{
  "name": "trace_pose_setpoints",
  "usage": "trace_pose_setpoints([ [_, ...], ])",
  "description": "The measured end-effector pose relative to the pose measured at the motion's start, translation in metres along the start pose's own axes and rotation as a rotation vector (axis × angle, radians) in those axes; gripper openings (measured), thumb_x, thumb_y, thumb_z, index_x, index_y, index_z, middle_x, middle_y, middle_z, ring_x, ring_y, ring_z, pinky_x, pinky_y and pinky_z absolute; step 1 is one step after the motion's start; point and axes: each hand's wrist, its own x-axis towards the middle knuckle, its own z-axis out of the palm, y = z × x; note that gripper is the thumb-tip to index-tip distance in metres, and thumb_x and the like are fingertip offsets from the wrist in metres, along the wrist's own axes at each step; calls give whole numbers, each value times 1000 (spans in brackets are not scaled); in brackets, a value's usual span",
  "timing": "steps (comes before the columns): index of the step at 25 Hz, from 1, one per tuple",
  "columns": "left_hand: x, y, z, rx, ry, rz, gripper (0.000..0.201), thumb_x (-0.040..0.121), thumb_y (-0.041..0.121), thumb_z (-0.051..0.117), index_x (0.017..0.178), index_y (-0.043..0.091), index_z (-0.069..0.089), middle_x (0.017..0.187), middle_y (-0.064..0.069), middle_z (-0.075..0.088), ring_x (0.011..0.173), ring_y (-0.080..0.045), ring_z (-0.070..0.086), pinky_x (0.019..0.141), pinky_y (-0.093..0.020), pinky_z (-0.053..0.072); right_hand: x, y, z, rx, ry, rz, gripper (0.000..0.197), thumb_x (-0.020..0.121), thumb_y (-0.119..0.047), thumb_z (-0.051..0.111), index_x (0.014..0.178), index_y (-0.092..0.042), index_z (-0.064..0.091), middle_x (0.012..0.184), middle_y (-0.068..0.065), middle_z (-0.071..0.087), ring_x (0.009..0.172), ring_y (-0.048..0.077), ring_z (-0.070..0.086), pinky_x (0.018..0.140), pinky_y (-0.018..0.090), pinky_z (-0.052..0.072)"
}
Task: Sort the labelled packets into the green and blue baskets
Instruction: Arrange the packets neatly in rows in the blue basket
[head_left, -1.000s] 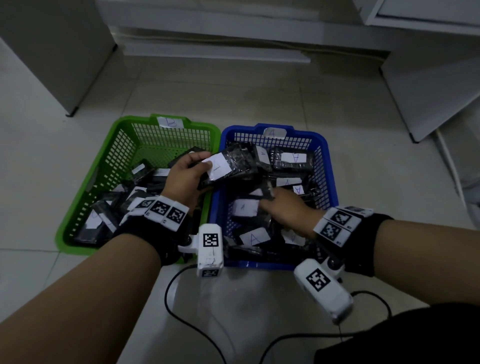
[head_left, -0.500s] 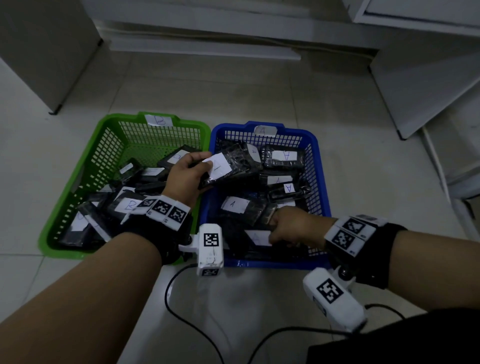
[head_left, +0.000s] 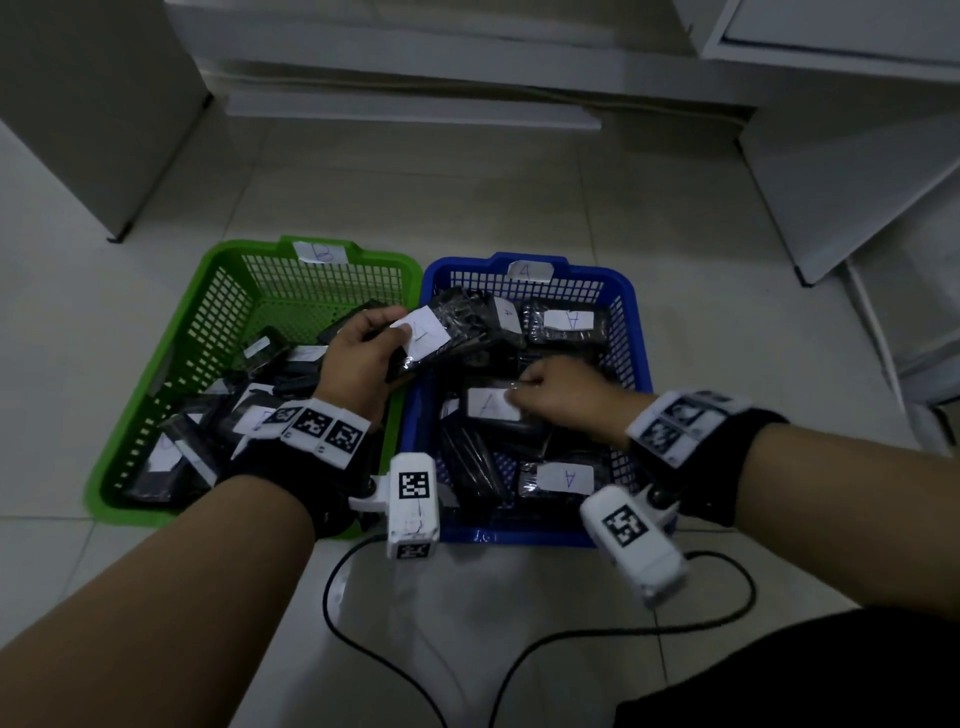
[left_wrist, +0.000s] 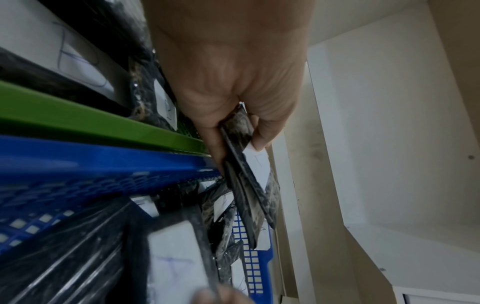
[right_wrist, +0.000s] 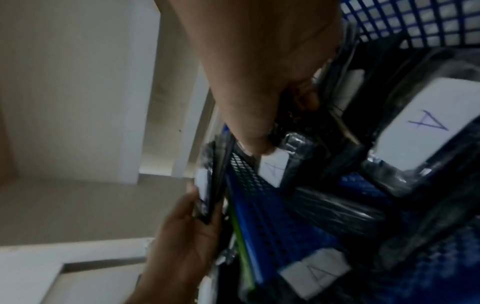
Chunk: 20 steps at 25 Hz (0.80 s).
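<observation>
A green basket (head_left: 135, 512) tagged B stands on the left and a blue basket (head_left: 519, 535) tagged A on the right, both holding black packets with white labels. My left hand (head_left: 395, 338) hovers over the rim where the two baskets meet, gripping a small stack of packets (head_left: 457, 332) between thumb and fingers. The left wrist view shows that left hand (left_wrist: 244, 131) and the stack (left_wrist: 249, 185) edge-on. Inside the blue basket my right hand (head_left: 519, 392) pinches the edge of a packet labelled A (head_left: 491, 404). In the right wrist view the thumb (right_wrist: 259, 148) lies on that packet's label (right_wrist: 272, 170).
Black cables (head_left: 363, 649) loop over the tiled floor in front of the baskets. White cabinets (head_left: 831, 182) stand behind and to the right. A grey cabinet (head_left: 93, 130) is at the back left. More A-labelled packets (head_left: 566, 478) lie near the blue basket's front.
My right hand has moved from the front of the blue basket up to its middle and onto the A-labelled packet. The left hand has kept its stack in the same place.
</observation>
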Motion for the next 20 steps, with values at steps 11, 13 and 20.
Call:
trace_pose_setpoints([
  [11, -7, 0, -6, -8, -4, -1, 13, 90, 4, 57, 96, 15, 62, 98, -7, 66, 86, -21, 64, 74, -34, 55, 28, -16, 29, -657, -150, -152, 66, 81, -51, 63, 126, -5, 45, 129, 18, 44, 121, 36, 35, 95, 37, 35],
  [13, -5, 3, -9, -3, 1, 1, 14, 90, 5, 57, 95, 16, 62, 99, -8, 67, 86, -22, 64, 73, -34, 55, 30, -19, 33, -640, -187, -150, 63, 85, -46, 61, 127, -3, 45, 130, 19, 44, 121, 35, 38, 94, 36, 37],
  [20, -3, 7, -20, -16, 21, 9, 14, 90, 6, 58, 97, 17, 61, 94, -6, 68, 78, -19, 64, 63, -28, 55, 29, -17, 40, -19, -198, 75, 60, 82, -26, 68, 128, -1, 38, 115, 14, 57, 99, 27, 58, 78, 34, 54],
])
